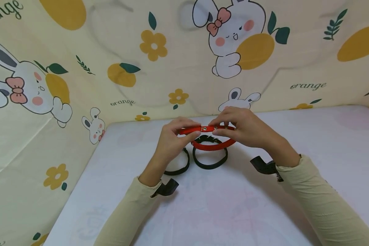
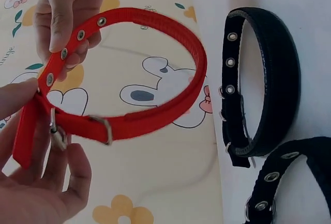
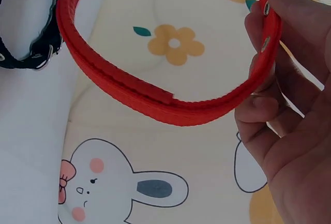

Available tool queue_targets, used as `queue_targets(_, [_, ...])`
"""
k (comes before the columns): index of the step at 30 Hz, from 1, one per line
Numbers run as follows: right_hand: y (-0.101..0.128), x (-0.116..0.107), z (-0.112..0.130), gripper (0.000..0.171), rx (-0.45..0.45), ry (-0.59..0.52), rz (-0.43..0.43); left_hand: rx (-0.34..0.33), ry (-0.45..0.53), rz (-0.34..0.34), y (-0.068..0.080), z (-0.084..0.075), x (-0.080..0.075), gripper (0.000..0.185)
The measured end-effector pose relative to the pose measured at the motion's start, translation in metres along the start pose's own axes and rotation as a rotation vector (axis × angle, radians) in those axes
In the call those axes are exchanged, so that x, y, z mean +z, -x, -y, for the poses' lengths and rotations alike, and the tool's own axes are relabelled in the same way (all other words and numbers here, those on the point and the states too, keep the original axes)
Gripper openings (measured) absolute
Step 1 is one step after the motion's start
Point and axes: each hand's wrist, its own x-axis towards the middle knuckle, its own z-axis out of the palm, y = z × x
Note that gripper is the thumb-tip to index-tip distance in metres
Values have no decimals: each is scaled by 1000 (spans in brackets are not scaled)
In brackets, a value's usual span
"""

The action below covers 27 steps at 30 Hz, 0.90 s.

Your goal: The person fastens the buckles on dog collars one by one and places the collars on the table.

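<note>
The red collar (image 1: 209, 136) is held above the bench (image 1: 326, 147), between both hands. The left hand (image 1: 172, 138) pinches the buckle end of the strap; its metal buckle (image 2: 57, 131) sits against the fingers. The right hand (image 1: 244, 128) pinches the eyelet end of the strap. Two black collars (image 1: 209, 160) lie on the bench directly beneath the red collar.
</note>
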Motion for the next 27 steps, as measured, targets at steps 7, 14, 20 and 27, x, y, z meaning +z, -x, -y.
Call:
queue_targets(7, [-1, 4, 3, 26, 29, -25, 36, -36, -3, -1, 2, 0, 2, 26])
queue_targets(14, [-1, 7, 5, 37, -17, -93, 71, -31, 17, -22, 1, 0, 4, 40])
queue_targets(20, [0, 9, 4, 29, -65, -84, 58, -48, 73, -26, -2, 0, 3, 56])
queue_targets(27, [-1, 9, 3, 29, 3, -131, -9, -203, 168, -11, -2, -1, -1, 40])
